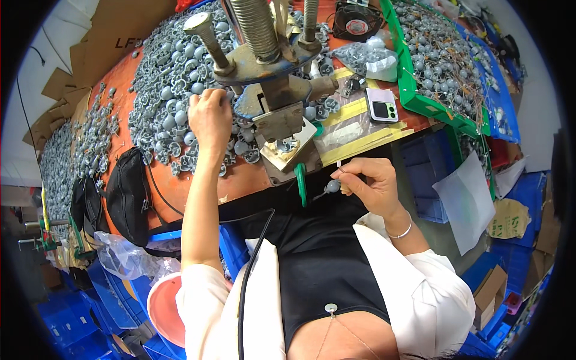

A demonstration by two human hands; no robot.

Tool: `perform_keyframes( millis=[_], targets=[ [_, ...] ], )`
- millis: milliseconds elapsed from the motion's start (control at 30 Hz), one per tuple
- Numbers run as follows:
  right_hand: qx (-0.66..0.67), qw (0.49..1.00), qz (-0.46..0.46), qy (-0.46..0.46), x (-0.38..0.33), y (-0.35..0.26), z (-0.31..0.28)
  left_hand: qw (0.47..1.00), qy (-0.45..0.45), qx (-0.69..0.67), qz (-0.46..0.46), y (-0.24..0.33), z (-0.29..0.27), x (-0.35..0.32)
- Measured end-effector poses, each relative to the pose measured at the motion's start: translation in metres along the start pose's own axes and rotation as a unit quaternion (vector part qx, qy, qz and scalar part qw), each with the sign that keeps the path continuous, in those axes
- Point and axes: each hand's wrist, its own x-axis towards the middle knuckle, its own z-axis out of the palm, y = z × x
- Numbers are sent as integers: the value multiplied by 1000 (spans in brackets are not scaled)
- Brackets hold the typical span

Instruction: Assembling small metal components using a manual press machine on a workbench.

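My left hand [209, 115] reaches into a big heap of small grey moulded parts [165, 90] on the orange table [237, 180], fingers curled among them beside a metal hand press [270, 66]. The press has a threaded screw and a square base block [288, 147] at the table's front edge. My right hand [367, 183] hovers just off the table's edge, pinching a thin wire with a round grey part [332, 186] on its end. A green handle [300, 180] hangs below the press.
A phone [383, 110] lies on the taped table right of the press. A green tray [444, 66] holds several wired grey parts. A black bag [127, 195] sits at the left edge. A small fan [357, 21] stands behind; blue crates lie around the floor.
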Motion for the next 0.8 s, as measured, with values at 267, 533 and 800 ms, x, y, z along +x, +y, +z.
perform_keyframes(
  millis=[267,533,800],
  targets=[
    [-87,991,-97,-27,4,4,-1,993,9,102,61,20,14,10],
    [-63,992,-43,-96,4,5,7,994,-50,-75,60,-20,49,11],
    [-29,996,-16,-80,0,9,5,995,-12,-87,39,4,46,4]
  ],
)
